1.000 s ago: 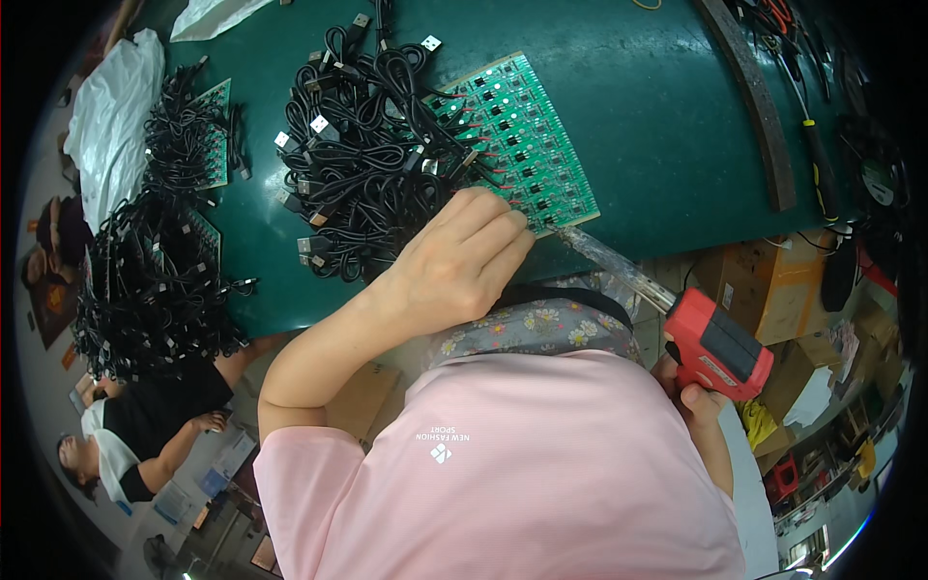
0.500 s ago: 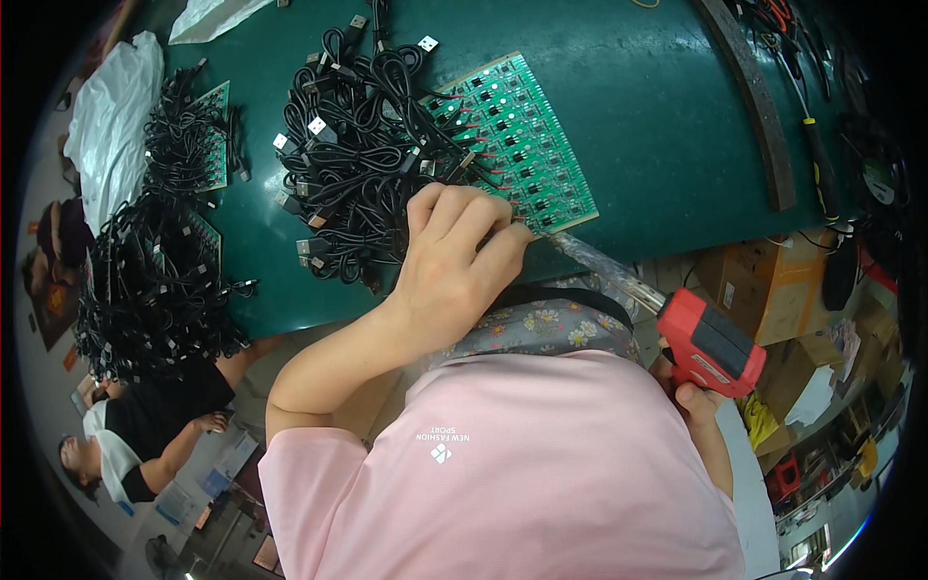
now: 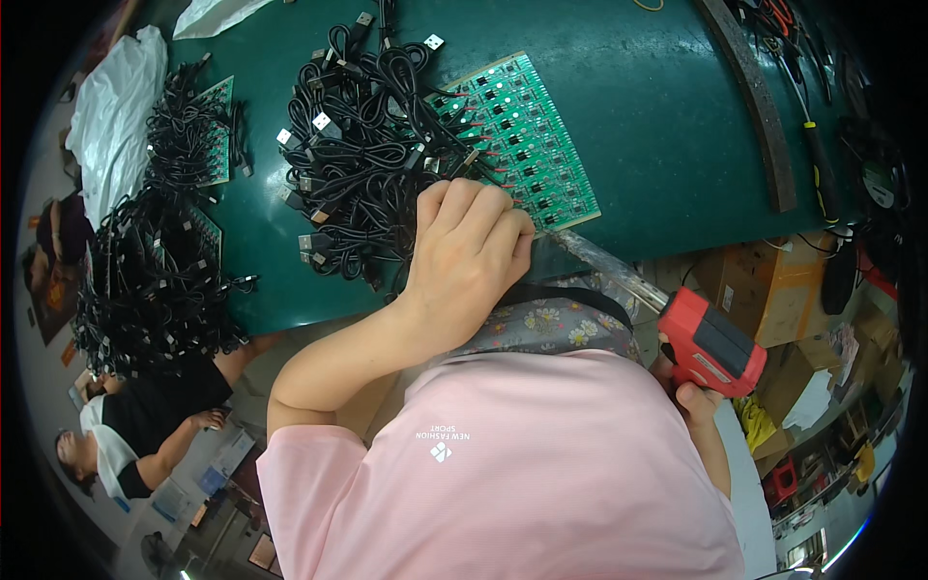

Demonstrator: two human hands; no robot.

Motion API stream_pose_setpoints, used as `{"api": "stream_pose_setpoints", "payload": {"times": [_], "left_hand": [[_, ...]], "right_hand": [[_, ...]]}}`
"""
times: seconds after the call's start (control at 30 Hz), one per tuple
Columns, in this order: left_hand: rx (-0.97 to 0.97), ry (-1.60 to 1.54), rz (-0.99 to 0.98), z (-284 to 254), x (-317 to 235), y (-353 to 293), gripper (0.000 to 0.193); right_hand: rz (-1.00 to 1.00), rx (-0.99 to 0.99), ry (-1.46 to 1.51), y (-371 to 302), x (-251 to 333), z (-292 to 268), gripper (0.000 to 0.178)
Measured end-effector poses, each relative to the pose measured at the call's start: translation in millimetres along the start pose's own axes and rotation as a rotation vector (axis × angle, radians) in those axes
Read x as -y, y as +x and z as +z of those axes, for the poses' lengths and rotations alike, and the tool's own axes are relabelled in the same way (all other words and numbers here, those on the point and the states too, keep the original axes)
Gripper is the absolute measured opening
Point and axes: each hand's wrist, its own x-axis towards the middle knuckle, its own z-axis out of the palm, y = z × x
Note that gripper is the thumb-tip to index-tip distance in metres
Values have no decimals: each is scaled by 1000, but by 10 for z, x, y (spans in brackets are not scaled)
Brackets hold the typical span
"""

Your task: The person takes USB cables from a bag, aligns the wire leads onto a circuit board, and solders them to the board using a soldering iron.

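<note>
My left hand [image 3: 466, 246] rests, fingers curled, on the near edge of a green circuit board panel [image 3: 527, 140], right beside a tangled heap of black cables with plugs [image 3: 362, 159]. What it grips is hidden under the fingers. My right hand [image 3: 698, 398] holds a red gun-shaped tool [image 3: 710, 340] by its grip at the table's near edge. The tool's clear barrel [image 3: 604, 266] points up-left toward the board's near corner. A floral strap crosses my pink shirt.
The dark green table [image 3: 657, 116] carries more black cable heaps [image 3: 145, 290] and small green boards [image 3: 217, 130] at the left. A white plastic bag [image 3: 116, 106] lies far left. A brown box [image 3: 768, 280] and hand tools [image 3: 822, 174] stand right. Another person [image 3: 135, 435] is at lower left.
My left hand slid left and up along the board edge toward the cable heap. The red tool dropped slightly lower and its barrel tip came closer to the board corner.
</note>
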Motion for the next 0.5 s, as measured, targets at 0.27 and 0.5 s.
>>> {"api": "stream_pose_setpoints", "payload": {"times": [0.27, 0.5], "left_hand": [[-3, -41, 22, -26, 23, 25, 24], [2, -34, 33, -21, 11, 23, 24]], "right_hand": [[25, -9, -9, -23, 58, 58, 34], [34, 33, 10, 1, 10, -36, 33]]}}
